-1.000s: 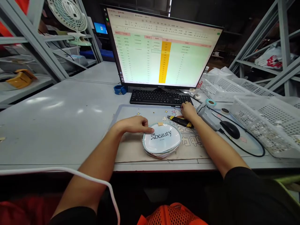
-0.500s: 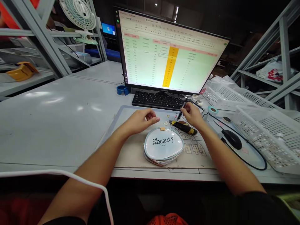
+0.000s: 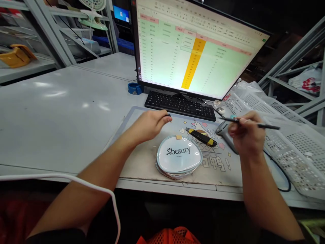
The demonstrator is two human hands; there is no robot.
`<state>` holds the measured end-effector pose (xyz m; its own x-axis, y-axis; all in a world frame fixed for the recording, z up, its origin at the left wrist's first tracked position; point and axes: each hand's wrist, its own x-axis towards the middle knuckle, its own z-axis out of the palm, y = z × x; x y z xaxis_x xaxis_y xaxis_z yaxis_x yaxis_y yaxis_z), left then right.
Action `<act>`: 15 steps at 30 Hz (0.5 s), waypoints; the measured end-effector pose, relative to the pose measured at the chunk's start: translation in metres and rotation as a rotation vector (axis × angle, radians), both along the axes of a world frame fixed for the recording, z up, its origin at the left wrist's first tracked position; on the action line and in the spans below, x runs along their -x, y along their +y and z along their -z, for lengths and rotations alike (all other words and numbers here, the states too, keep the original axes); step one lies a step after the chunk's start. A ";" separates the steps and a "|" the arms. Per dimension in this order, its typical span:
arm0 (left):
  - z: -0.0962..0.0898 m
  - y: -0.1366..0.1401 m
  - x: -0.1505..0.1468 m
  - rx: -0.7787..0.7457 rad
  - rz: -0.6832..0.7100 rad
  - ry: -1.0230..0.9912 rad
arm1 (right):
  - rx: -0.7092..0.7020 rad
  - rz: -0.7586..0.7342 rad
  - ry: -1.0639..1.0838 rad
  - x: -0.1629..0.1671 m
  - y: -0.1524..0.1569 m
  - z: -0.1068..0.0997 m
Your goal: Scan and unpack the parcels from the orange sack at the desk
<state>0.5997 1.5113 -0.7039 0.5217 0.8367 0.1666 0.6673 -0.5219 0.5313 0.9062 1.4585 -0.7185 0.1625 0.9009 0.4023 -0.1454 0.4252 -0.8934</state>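
Observation:
My right hand is raised over the right side of the desk mat, closed around a slim black pen held nearly level, its thin tip to the left. Above the mat's left part, my left hand pinches a small black pen cap, mostly hidden by the fingers. Between and below the hands lies a stack of pale blue rounded pouches in clear wrap, the top one printed "Sbeauty" with a small tan tag. A black and yellow utility knife rests just behind it.
Behind the mat stand a black keyboard and a monitor showing a spreadsheet. A grey handheld scanner lies beside my right hand. White perforated baskets line the right. A blue tape roll sits left of the keyboard.
My right hand has lifted and moved right with the pen, from near the keyboard. My left hand has closed from loosely curled to pinching the cap. The camera view has tilted down slightly.

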 end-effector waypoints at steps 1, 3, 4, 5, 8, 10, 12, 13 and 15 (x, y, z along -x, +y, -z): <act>0.003 0.003 0.000 0.051 -0.031 0.066 | 0.073 -0.062 -0.031 0.000 0.002 0.004; 0.010 0.004 -0.002 0.215 0.009 0.203 | 0.211 -0.211 -0.135 0.013 0.002 0.016; 0.013 0.003 -0.004 0.289 0.059 0.249 | 0.241 -0.247 -0.186 0.024 0.002 0.023; 0.014 0.000 -0.006 0.342 0.104 0.273 | 0.244 -0.244 -0.231 0.036 0.001 0.030; 0.012 -0.009 -0.012 0.410 0.179 0.259 | 0.222 -0.174 -0.322 0.066 -0.004 0.042; 0.010 -0.015 -0.014 0.426 0.211 0.238 | 0.214 -0.155 -0.375 0.074 -0.008 0.045; 0.009 -0.018 -0.016 0.435 0.225 0.232 | 0.174 -0.110 -0.433 0.075 -0.013 0.046; 0.010 -0.018 -0.016 0.435 0.224 0.234 | 0.142 -0.072 -0.455 0.074 -0.015 0.047; 0.012 -0.017 -0.016 0.441 0.218 0.234 | 0.092 -0.008 -0.494 0.072 -0.018 0.049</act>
<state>0.6157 1.4940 -0.7159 0.6717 0.6694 -0.3172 0.6954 -0.4224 0.5814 0.8347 1.4403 -0.7678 -0.0343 0.9366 0.3486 0.3014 0.3423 -0.8900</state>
